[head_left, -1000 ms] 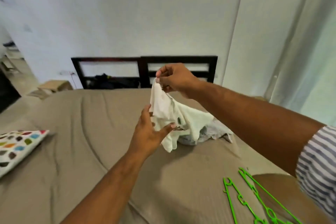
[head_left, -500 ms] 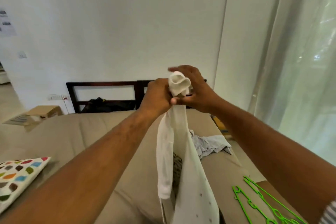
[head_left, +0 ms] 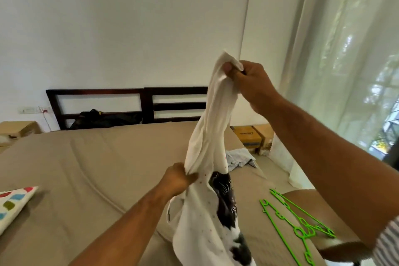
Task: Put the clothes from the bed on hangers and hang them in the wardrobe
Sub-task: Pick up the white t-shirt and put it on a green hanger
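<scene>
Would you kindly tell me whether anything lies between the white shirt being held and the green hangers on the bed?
Nothing visible does. The right hand and left hand grip the white shirt; only bare bed cover separates it from the green hangers to its right. The wardrobe is out of view.

- The bed [head_left: 86,168] is spreading wide under a smooth tan cover, running back to a dark wooden headboard [head_left: 149,101].
- A crumpled grey-blue garment [head_left: 239,158] is lying near the far right edge.
- Green hangers [head_left: 302,222] are lying overlapped at the near right corner.
- A white pillow [head_left: 13,203] with coloured spots is resting at the left edge.
- A dark bag [head_left: 103,117] is sitting against the headboard.
</scene>
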The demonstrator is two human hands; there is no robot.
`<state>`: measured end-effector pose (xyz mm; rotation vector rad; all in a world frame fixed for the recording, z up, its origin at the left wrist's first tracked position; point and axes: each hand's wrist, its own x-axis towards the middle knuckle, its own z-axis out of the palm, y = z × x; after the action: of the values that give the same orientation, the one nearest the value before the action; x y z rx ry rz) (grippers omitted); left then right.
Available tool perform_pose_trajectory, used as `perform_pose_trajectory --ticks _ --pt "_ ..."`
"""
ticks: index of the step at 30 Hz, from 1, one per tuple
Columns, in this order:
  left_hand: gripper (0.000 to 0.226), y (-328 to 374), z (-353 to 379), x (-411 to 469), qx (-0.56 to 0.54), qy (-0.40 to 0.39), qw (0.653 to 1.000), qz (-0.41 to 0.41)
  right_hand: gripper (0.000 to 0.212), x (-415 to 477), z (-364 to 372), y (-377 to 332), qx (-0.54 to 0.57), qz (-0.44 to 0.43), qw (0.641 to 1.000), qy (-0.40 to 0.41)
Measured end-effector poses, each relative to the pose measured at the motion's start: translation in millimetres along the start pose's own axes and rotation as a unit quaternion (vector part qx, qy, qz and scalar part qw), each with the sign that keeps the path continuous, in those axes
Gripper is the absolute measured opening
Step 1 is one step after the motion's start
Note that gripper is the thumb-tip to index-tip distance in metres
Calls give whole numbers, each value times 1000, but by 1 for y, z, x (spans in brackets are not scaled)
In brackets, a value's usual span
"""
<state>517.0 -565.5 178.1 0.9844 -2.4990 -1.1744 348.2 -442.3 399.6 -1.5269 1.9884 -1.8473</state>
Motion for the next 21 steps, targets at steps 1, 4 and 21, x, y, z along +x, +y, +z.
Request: perform_pose_trajectory --ticks 1,4,21 --pt "47 -4 -3 3 -18 18 1000 -10 28 1 -8 -2 14 10 1000 17" --pt "46 0 -27 10 -72 45 996 23 33 3 -35 -7 27 48 995 81" --pt "17 144 -152 -10 137 127 923 337 59 -40 20 -3 -287 -48 942 -164"
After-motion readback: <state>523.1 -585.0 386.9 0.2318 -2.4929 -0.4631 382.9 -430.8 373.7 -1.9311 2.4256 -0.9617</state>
